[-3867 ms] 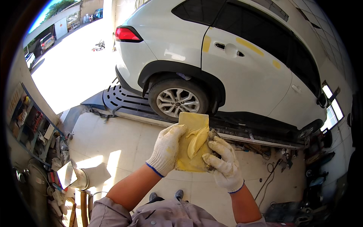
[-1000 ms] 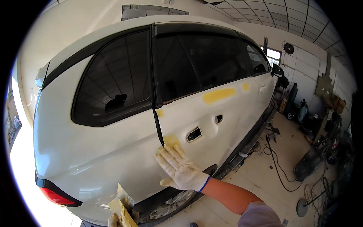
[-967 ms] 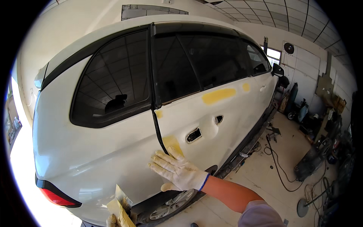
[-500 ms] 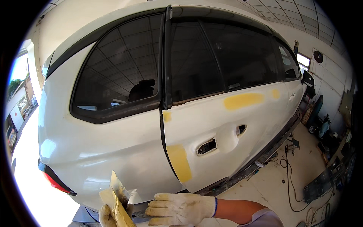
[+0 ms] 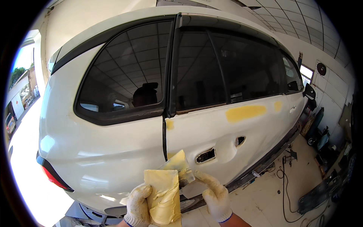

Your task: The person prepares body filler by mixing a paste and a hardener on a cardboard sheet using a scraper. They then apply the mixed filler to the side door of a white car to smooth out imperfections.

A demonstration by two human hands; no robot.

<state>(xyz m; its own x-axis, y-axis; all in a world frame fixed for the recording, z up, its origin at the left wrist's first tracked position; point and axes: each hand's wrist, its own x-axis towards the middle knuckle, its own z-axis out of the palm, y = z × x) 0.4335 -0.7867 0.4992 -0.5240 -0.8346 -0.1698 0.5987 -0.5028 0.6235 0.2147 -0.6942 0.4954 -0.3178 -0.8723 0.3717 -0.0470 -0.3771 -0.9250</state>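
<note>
My left hand [image 5: 138, 204], in a white work glove, grips a flat rectangular putty board [image 5: 162, 174] with thick yellow body filler [image 5: 165, 204] spread on it. Behind the board a putty-smeared metal spreader [image 5: 180, 166] slants up to the right; my left fingers behind it are hidden. My right hand [image 5: 216, 196], also gloved, has thumb and fingers apart. Its fingertips are at the spreader's right edge; whether they touch I cannot tell. Beyond both hands stands a white car [image 5: 124, 147], its rear door bearing a yellow filler patch [image 5: 245, 113].
In the door are two openings, a handle recess [image 5: 205, 155] and a smaller hole [image 5: 240, 141]. Cables [image 5: 284, 189] and a dark long part [image 5: 317, 196] lie on the floor at right. The red tail light [image 5: 53, 176] is at left.
My left hand has risen and moved right with the board and spreader. My right hand has turned from lying flat to fingers up, and shifted right beside the spreader. The view has shifted slightly.
</note>
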